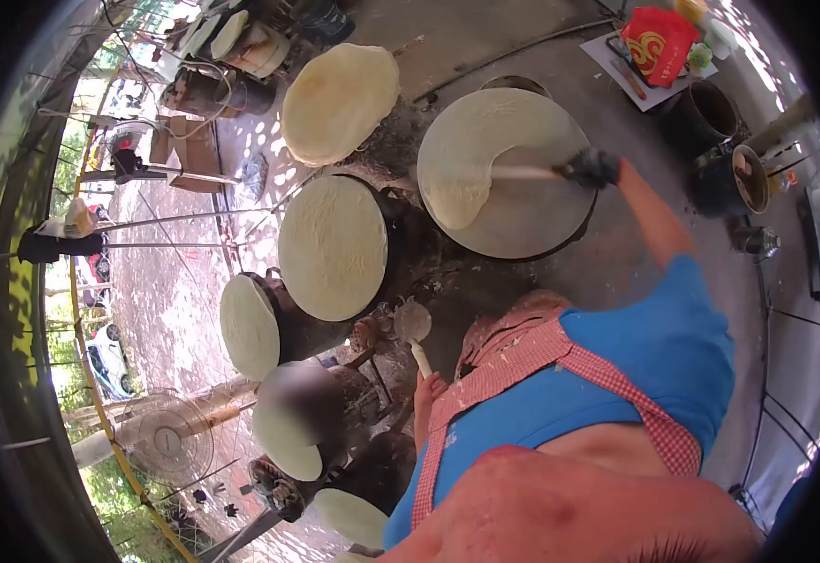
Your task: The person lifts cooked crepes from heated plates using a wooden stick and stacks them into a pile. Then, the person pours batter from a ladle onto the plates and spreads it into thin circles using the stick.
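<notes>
My right hand (590, 169), in a dark glove, is closed round the handle of a wooden batter spreader (523, 173). The spreader reaches over a large round griddle (546, 230), its far end blurred at the batter. Pale batter (462, 199) covers the left and upper part of that griddle, with a thicker lobe at the lower left. My left hand (429, 387), bare and low beside the apron, is closed on the wooden handle of a round-headed spatula (413, 324). The metal head points up and away from me.
A stack of flat pancakes (340, 103) stands at the upper left. More griddles with pale sheets (333, 249) curve down the left side. A fan (166, 436) is at the lower left. Buckets (751, 178) and a board with a red bag (659, 45) are at the right.
</notes>
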`<state>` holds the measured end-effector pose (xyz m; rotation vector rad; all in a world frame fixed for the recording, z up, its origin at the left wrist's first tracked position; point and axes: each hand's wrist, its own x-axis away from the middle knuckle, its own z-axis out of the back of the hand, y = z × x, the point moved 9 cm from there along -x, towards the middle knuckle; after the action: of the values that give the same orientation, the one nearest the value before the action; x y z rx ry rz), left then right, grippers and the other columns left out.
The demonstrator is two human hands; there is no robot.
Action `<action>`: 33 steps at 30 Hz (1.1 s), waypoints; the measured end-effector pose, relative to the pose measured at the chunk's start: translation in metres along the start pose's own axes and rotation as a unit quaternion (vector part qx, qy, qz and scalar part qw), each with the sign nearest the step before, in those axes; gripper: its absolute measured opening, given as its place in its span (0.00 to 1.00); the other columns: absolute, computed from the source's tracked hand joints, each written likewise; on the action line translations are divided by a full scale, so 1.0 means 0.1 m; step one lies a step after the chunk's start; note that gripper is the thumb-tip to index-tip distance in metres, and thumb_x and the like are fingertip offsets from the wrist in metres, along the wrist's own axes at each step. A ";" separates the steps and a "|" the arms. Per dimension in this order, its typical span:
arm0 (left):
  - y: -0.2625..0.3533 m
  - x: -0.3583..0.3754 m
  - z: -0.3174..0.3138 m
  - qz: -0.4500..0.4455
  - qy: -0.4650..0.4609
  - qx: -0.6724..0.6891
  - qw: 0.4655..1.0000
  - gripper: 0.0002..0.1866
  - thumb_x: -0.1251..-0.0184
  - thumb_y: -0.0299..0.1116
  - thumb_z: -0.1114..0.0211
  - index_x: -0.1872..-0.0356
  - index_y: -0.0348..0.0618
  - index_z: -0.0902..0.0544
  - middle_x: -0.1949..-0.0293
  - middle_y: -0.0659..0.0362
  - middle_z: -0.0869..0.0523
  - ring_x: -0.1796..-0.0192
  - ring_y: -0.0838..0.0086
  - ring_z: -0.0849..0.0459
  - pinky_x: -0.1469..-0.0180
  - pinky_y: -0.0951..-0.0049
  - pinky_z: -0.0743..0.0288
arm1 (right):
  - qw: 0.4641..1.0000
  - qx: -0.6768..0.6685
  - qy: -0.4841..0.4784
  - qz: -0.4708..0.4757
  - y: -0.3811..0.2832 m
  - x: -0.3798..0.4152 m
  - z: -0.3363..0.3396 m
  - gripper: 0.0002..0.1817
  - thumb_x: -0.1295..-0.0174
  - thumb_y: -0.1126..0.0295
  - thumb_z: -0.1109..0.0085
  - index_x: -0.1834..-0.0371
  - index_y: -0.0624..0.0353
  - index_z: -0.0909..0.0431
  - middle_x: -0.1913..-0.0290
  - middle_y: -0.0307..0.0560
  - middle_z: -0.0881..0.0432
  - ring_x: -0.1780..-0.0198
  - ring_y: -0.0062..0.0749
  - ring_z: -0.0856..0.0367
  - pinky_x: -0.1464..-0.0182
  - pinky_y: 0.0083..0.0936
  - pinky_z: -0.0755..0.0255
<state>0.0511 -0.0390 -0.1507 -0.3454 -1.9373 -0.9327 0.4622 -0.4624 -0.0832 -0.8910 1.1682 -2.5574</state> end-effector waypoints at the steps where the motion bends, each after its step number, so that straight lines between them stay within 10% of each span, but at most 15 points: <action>1: 0.00 0.03 0.01 0.003 0.001 0.015 1.000 0.15 0.41 0.19 0.53 0.57 0.52 0.37 0.87 0.69 0.43 0.89 0.86 0.46 0.88 0.85 0.53 | 0.992 0.044 0.088 0.076 -0.46 -0.01 0.20 0.16 0.48 0.56 0.45 0.67 0.58 0.22 0.75 0.48 0.22 0.76 0.30 0.25 0.70 0.26 0.29; 3: -0.02 0.11 -0.07 0.010 -0.024 0.037 0.999 0.15 0.41 0.19 0.53 0.57 0.52 0.37 0.87 0.69 0.43 0.89 0.86 0.46 0.88 0.85 0.53 | 0.984 -0.022 0.150 0.089 0.01 -0.70 0.26 0.17 0.47 0.55 0.47 0.65 0.57 0.22 0.74 0.51 0.22 0.75 0.33 0.25 0.69 0.26 0.29; 4: -0.03 0.14 -0.10 0.013 -0.048 0.063 0.997 0.15 0.42 0.19 0.53 0.57 0.52 0.37 0.87 0.69 0.44 0.88 0.86 0.46 0.88 0.85 0.53 | 0.974 -0.008 0.029 0.224 -0.12 -0.84 0.02 0.16 0.47 0.56 0.47 0.65 0.57 0.22 0.72 0.52 0.22 0.73 0.34 0.26 0.67 0.25 0.30; 9: -0.15 0.26 -0.07 0.034 0.000 0.093 0.995 0.13 0.41 0.20 0.52 0.60 0.52 0.37 0.86 0.68 0.43 0.89 0.86 0.45 0.89 0.86 0.51 | 0.953 0.189 -0.184 0.147 0.43 -0.08 -0.23 0.13 0.45 0.62 0.50 0.63 0.57 0.22 0.72 0.47 0.22 0.77 0.30 0.27 0.70 0.25 0.31; 11: -0.22 0.21 -0.05 0.055 -0.015 0.120 0.991 0.11 0.41 0.21 0.51 0.62 0.52 0.38 0.87 0.68 0.43 0.89 0.86 0.45 0.90 0.86 0.52 | 0.961 -0.098 -0.218 -0.142 0.52 0.41 0.00 0.11 0.44 0.62 0.50 0.64 0.53 0.21 0.79 0.44 0.24 0.83 0.26 0.31 0.78 0.25 0.35; 12: -0.24 0.25 -0.05 0.061 -0.013 0.133 0.989 0.11 0.41 0.21 0.51 0.62 0.52 0.38 0.86 0.68 0.43 0.89 0.86 0.45 0.90 0.86 0.52 | 0.961 -0.092 -0.221 -0.141 0.61 0.19 -0.04 0.11 0.44 0.62 0.50 0.64 0.53 0.21 0.79 0.44 0.24 0.83 0.26 0.31 0.78 0.25 0.35; 15: -0.31 0.35 0.07 0.088 -0.004 0.173 0.981 0.11 0.40 0.22 0.51 0.63 0.52 0.38 0.86 0.68 0.43 0.89 0.87 0.45 0.91 0.87 0.53 | 0.950 0.135 -0.006 0.280 -0.09 -0.32 0.08 0.09 0.49 0.62 0.42 0.66 0.50 0.19 0.86 0.36 0.29 0.87 0.21 0.36 0.85 0.22 0.41; 17: -0.34 0.32 0.25 0.084 -0.003 0.110 0.990 0.11 0.40 0.22 0.51 0.62 0.53 0.38 0.86 0.68 0.43 0.89 0.87 0.44 0.91 0.87 0.53 | 0.948 -0.023 -0.010 0.319 -0.51 -0.34 0.15 0.09 0.50 0.62 0.41 0.66 0.49 0.19 0.86 0.36 0.31 0.87 0.20 0.36 0.87 0.21 0.42; 22: -0.36 0.32 0.67 0.077 -0.075 0.081 0.991 0.17 0.40 0.23 0.50 0.53 0.59 0.34 0.84 0.67 0.39 0.82 0.84 0.37 0.84 0.83 0.42 | 0.983 0.100 -0.142 0.055 0.46 0.64 -0.04 0.11 0.47 0.60 0.44 0.64 0.50 0.20 0.87 0.33 0.32 0.88 0.17 0.39 0.87 0.18 0.44; 26: -0.24 0.31 0.70 0.116 -0.094 0.064 0.987 0.09 0.40 0.24 0.51 0.64 0.54 0.37 0.87 0.68 0.42 0.90 0.86 0.44 0.93 0.85 0.54 | 0.977 -0.140 0.004 -0.158 0.81 2.66 -0.25 0.12 0.45 0.60 0.46 0.62 0.51 0.21 0.87 0.31 0.34 0.88 0.13 0.41 0.87 0.15 0.45; 30: -0.28 0.33 0.98 0.226 -0.077 0.141 0.961 0.05 0.39 0.27 0.52 0.71 0.53 0.35 0.89 0.69 0.43 0.91 0.85 0.45 0.93 0.84 0.52 | 0.854 -0.433 0.235 -0.167 0.86 3.25 -1.67 0.13 0.43 0.59 0.48 0.59 0.52 0.22 0.86 0.28 0.35 0.88 0.10 0.43 0.87 0.13 0.46; 32: -0.16 0.31 0.84 0.257 -0.122 0.184 0.941 0.05 0.38 0.29 0.52 0.73 0.51 0.35 0.89 0.69 0.44 0.91 0.85 0.45 0.94 0.83 0.51 | 0.896 -0.075 0.430 0.085 0.35 2.56 -2.12 0.16 0.45 0.55 0.50 0.59 0.52 0.22 0.78 0.42 0.26 0.79 0.29 0.30 0.77 0.28 0.35; 33: -0.07 0.36 0.87 0.214 -0.128 0.130 0.960 0.06 0.38 0.30 0.52 0.74 0.49 0.35 0.90 0.69 0.44 0.91 0.85 0.45 0.94 0.82 0.51 | 0.818 0.110 0.546 0.143 0.10 2.36 -2.51 0.18 0.45 0.53 0.51 0.60 0.52 0.22 0.74 0.50 0.21 0.75 0.38 0.23 0.72 0.35 0.29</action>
<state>-0.0268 0.0147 -0.1484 -0.7235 -2.0701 -0.3575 0.1236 -0.4080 -0.1140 0.9063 1.0014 -2.7925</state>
